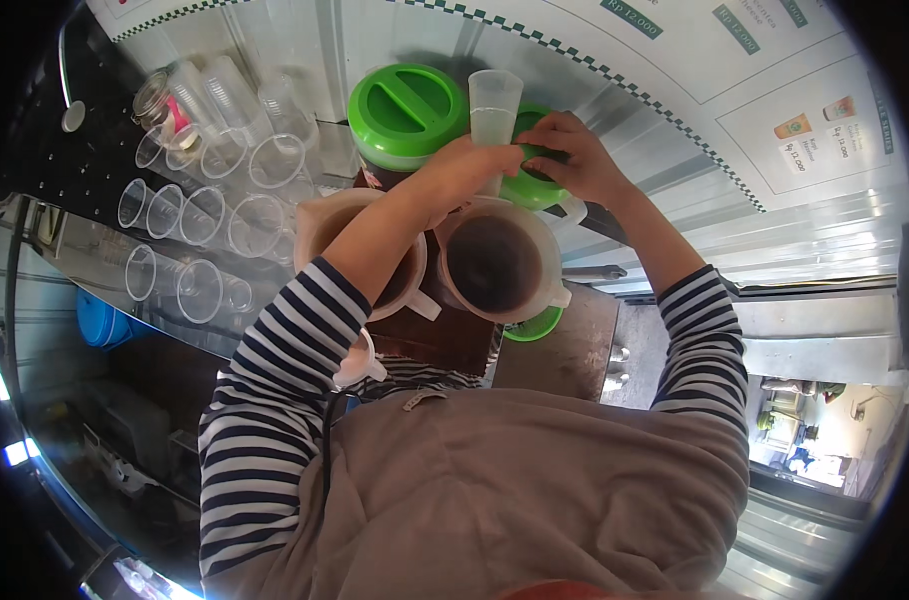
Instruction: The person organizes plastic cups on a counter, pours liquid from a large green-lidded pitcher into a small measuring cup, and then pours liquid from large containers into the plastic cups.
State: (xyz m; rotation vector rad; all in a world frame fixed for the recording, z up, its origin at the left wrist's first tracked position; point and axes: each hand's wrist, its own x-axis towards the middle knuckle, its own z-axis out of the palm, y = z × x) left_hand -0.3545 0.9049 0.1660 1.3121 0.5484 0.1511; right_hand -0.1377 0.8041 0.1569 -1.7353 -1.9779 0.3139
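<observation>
My right hand (574,159) grips the green lid (533,184) of a pitcher at the back, thumb and fingers at its dark opening. Just left of it, my left hand (473,172) crosses a tall translucent plastic cup (493,105) holding pale contents. Its fingers are curled, partly hidden, and whether they grip the cup cannot be told. Below my hands stands a translucent plastic jug (493,264) of dark brown liquid. A second such jug (342,201) is partly covered by my left forearm. Behind my left wrist sits a larger container with a green lid (408,112).
Rows of clear plastic cups (201,291) and cup stacks (233,101) occupy the left counter, beside a glass jar (153,97). A small pink jug (355,360) and a green-rimmed container (537,326) are nearer me. A printed menu (788,112) hangs on the wall.
</observation>
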